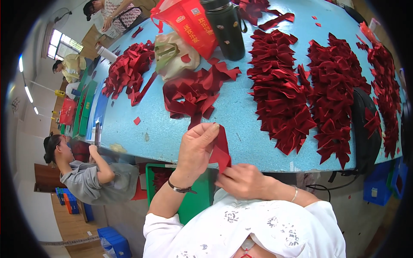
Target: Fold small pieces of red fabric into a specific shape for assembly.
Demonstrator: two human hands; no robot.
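At the near edge of a speckled blue surface [245,133], a person in a white top works with a strip of dark red ribbon [221,150], which is stretched between two bare hands. The left hand [198,144], raised, pinches the strip's upper end between thumb and fingers. The right hand [243,180], lower and nearer the body, has its fingers closed on the lower end. Just beyond the left hand lies a loose heap of red ribbon [189,94]; whether it joins the held strip cannot be told. Behind that heap stand a pale cloth bag [176,53], a bright red bag [189,26] and a dark green bottle [226,32]. To the right, red bows lie massed in long rows [279,86]. Below the left forearm sits a green crate [200,200]. At far left, a co-worker in grey [99,180] is turned toward the surface.
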